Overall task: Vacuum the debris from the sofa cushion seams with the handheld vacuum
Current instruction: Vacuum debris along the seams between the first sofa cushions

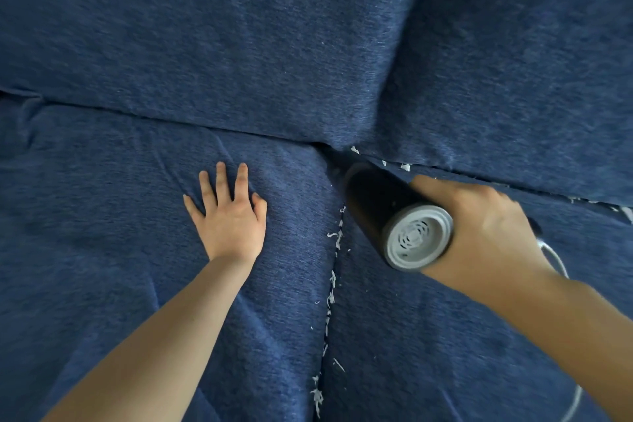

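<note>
My right hand [479, 229] grips a black handheld vacuum [383, 209] with a grey vented rear cap; its nose points into the spot where the sofa seams meet, and the tip is hidden there. My left hand [229, 216] lies flat, fingers spread, on the left blue seat cushion [120, 233], holding nothing. White paper-like debris [330, 288] lines the seam between the two seat cushions, running down to the bottom edge. More white scraps [404, 166] sit along the back seam to the right of the vacuum.
Two blue back cushions [239, 27] fill the upper half, with a vertical gap between them at upper right. A white cord [561, 267] trails from the vacuum behind my right wrist over the right seat cushion [428, 353].
</note>
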